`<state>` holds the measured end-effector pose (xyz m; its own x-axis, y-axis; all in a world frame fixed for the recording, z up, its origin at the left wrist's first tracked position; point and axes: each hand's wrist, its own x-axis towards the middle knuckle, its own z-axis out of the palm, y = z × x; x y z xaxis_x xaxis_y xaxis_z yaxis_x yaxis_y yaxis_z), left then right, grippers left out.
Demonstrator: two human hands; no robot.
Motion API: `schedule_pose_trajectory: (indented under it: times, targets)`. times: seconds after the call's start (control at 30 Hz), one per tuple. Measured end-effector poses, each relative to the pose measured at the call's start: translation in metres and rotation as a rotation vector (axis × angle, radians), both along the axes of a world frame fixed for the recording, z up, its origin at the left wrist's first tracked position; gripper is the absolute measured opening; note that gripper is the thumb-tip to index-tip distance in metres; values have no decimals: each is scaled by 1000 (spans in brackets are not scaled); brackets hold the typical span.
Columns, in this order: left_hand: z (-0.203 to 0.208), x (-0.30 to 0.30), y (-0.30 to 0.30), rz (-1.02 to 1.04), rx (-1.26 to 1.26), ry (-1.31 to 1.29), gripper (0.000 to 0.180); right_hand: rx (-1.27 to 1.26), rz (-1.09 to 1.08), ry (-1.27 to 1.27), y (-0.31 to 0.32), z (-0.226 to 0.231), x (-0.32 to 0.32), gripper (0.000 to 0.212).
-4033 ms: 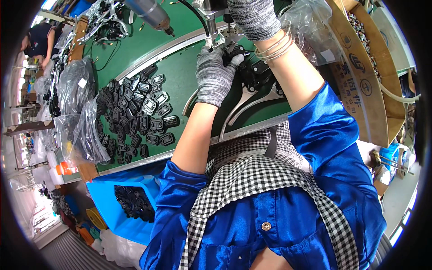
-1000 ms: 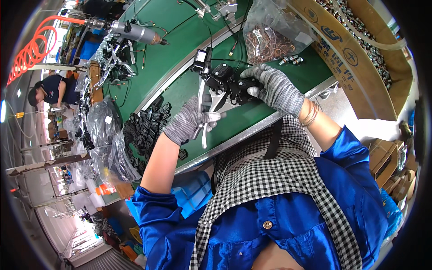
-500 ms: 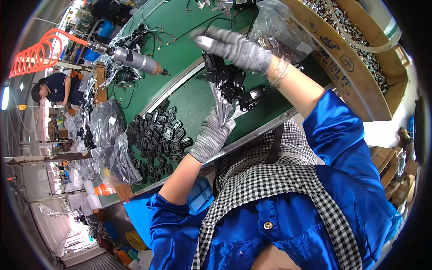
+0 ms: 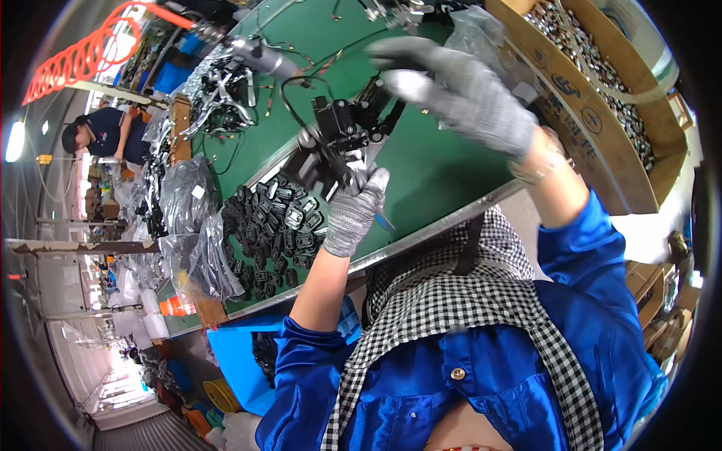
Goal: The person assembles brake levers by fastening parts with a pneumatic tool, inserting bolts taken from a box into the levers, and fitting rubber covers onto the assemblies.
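Left hand (image 4: pixel 353 214) grips the black cabled assembly (image 4: pixel 335 146) over the green bench (image 4: pixel 444 173), its length running toward 1 o'clock; right hand (image 4: pixel 466 94), blurred, hovers at 2 o'clock, fingers loosely spread, empty

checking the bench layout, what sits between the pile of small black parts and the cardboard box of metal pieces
In the head view, between the pile of black parts and the cardboard box: bare green mat, the black assembly, and both gloved hands.
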<state>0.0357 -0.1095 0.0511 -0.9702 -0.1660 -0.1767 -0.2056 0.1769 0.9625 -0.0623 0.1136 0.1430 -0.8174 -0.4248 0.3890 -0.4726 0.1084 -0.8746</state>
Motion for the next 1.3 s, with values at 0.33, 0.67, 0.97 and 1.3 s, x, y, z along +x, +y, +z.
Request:
schedule_pose_trajectory:
  times: [0.33,0.67,0.97,1.3]
  targets:
    - [-7,-26,-13,62,-398,588,36,167,-322,43,117,-8,98,40]
    - [-56,-42,-19,-24,213,188,20,621,-968,94,323,49,107,20]
    - [2,-11,34,-121,-228,209,29,1006,-535,-358,322,27,6,21]
    - [1,-12,39,-120,-185,160,19,1511,-351,-374,288,18,-16,34]
